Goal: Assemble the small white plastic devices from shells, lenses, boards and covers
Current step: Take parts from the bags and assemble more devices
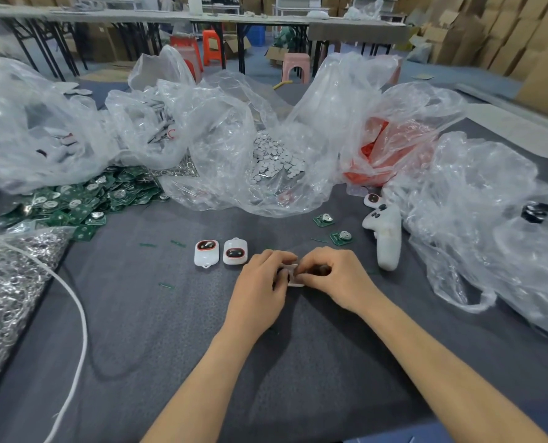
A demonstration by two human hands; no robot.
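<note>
**Both hands gripping a white shell on a grey-clothed bench**

The two finished devices (pixel 220 252) are lying side by side on the dark grey cloth (pixel 170 346) that is covering the table, and they serve as the landmark here. Just to their right, the left hand (pixel 259 282) and the right hand (pixel 333 276) are meeting over the cloth. Both are curling their fingers around a small white shell (pixel 293 276) and pinching it between them. What sits inside the shell is hidden by the fingers.

Further right of the devices, two loose green boards (pixel 332 228) are lying on the cloth, and beyond those a white handheld controller (pixel 386 238) is resting. Behind and left of the devices, a heap of green boards (pixel 74 203) is spilling out. Straight behind them, a clear bag of pale discs (pixel 275 158) is slumping open. Behind and right, a red-tinted bag (pixel 378 155) is sitting among crumpled clear plastic. Far left of the devices, a bag of metal rings (pixel 10 273) is lying near the table edge, with a white cable (pixel 77 314) looping across the cloth beside it.

Well behind the devices, the room is stretching back. Long tables (pixel 170 17) on black legs are running across it, an orange stool (pixel 213 46) and a pink stool (pixel 295 65) are standing on the floor, and cardboard boxes (pixel 506 33) are stacking up along the right wall.
</note>
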